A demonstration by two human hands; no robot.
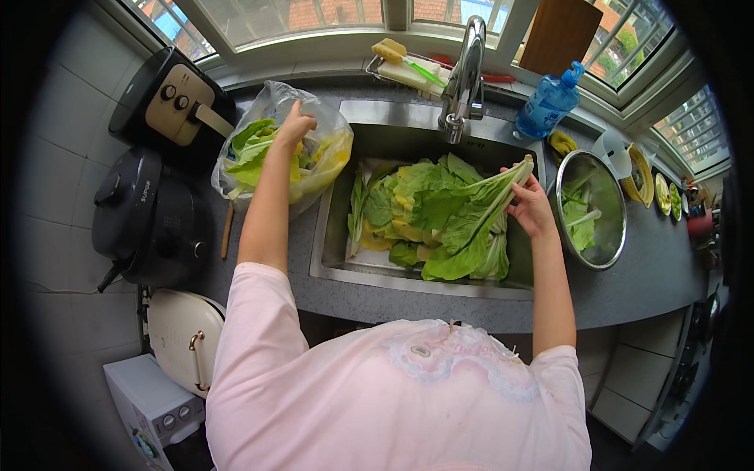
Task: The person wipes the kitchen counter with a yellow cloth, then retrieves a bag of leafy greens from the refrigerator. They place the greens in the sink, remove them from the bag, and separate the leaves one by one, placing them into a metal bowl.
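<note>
My right hand (531, 206) grips a leafy green vegetable plant (471, 235) near its pale root end, its leaves hanging over the sink. Below and to its left, a heap of green and yellowing leaves (406, 200) lies in the stainless steel sink (336, 275). Over at the left, my left hand (297, 126) is above a clear plastic bag (321, 112) of leafy greens, its fingers partly extended and nothing visible in them. Right of the sink stands a steel bowl (623, 226) with a few loose leaves (580, 218) inside.
A chrome faucet (468, 70) rises behind the sink, beside a blue pump bottle (548, 103). An air fryer (171, 100) and a black electric cooker (150, 218) stand at left. Sponges (406, 65) sit in a wire rack by the window. Yellow baskets (642, 176) are at right.
</note>
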